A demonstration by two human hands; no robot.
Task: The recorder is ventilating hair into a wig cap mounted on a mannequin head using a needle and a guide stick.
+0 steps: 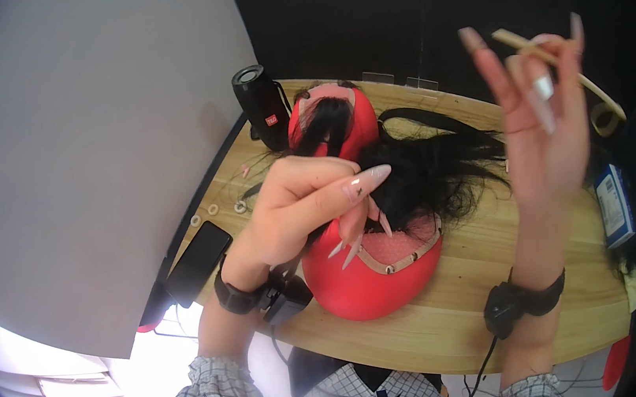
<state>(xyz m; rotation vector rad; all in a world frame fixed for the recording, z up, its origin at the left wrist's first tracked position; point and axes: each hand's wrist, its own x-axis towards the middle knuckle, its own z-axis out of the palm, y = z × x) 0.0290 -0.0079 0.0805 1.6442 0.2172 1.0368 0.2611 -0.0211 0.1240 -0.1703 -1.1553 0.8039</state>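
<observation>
The nearer red head form (349, 290) carries a pink mesh cap piece (400, 250) with a beige edge, pinned along the rim. Long black hair (426, 169) spreads from its top toward the right. My left hand (311, 207) rests over the form's left side, thumb and fingers closed right at the hair. Whatever sits inside that pinch is hidden. Raised above the table at the right, my right hand (541, 107) grips a thin pale wooden stick (513, 41) between its fingers, its index finger stretched upward. Both wrists wear black straps.
Behind stands a second red head form (362, 114) with a hair piece. A black cylindrical speaker (263, 110) is to its left. Nearer left lie a black phone (199, 262) and small rings (213, 209). A blue-and-white box (613, 206) and tape roll (607, 118) edge the right side.
</observation>
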